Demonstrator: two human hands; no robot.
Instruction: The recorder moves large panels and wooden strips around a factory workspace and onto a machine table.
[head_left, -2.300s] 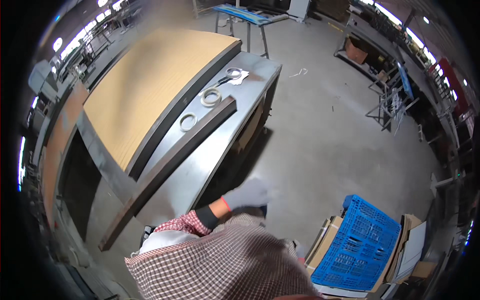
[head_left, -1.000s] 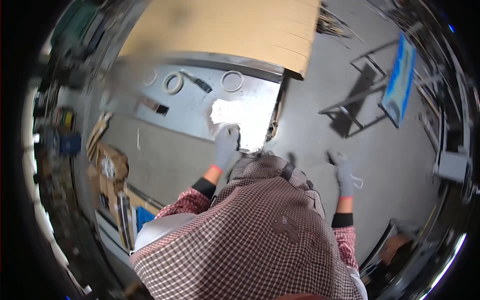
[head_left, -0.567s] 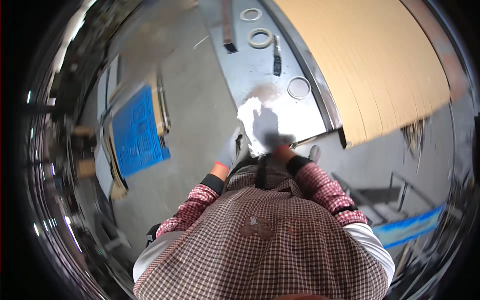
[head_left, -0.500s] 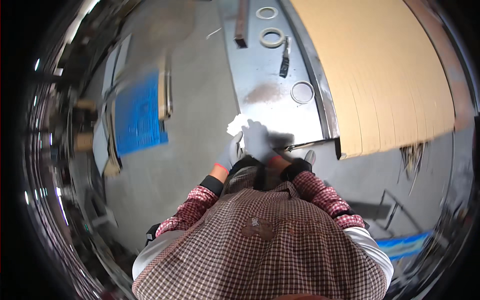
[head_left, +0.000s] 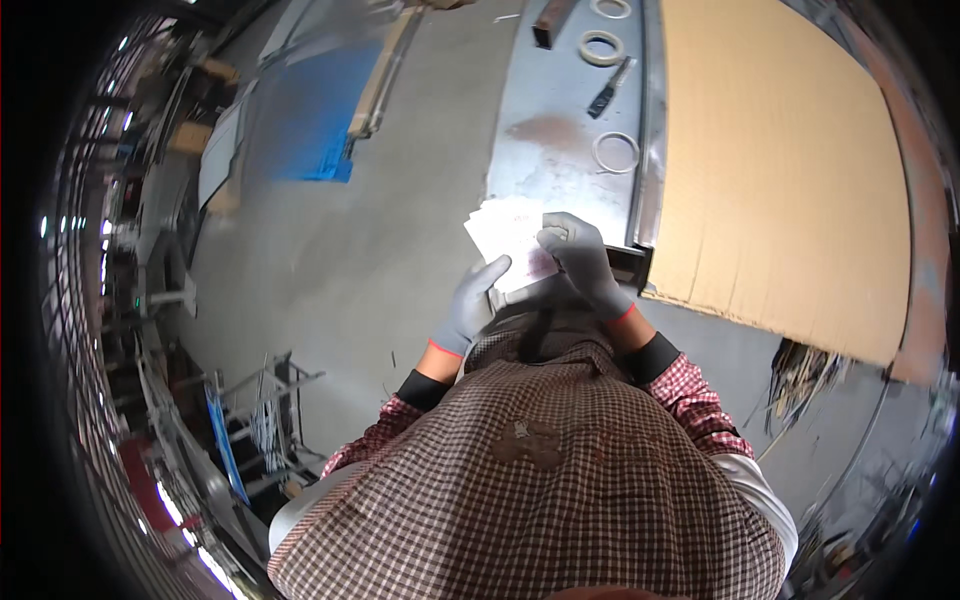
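A fanned stack of white paper slips (head_left: 508, 236) is held in front of my apron, just off the near end of the metal table. My left hand (head_left: 470, 308), in a grey glove with a red cuff, grips its lower left edge, thumb on top. At the right edge, my right hand (head_left: 585, 262), gloved alike, pinches the slips with its fingers curled. Glare washes out most of the paper; a faint pinkish patch shows near the right hand.
The grey metal table (head_left: 555, 185) carries ring-shaped tape rolls (head_left: 584, 48), a black-handled tool (head_left: 601, 102) and a brown metal bar (head_left: 544, 30). Stacked cardboard (head_left: 780, 180) lies along its right side. Blue sheets (head_left: 325, 115) are at the far left, and a metal rack (head_left: 275, 425) stands at lower left.
The slips are fanned wider and show more of their faces. My right hand has moved right, away from the left, to the stack's right edge. The view has shifted.
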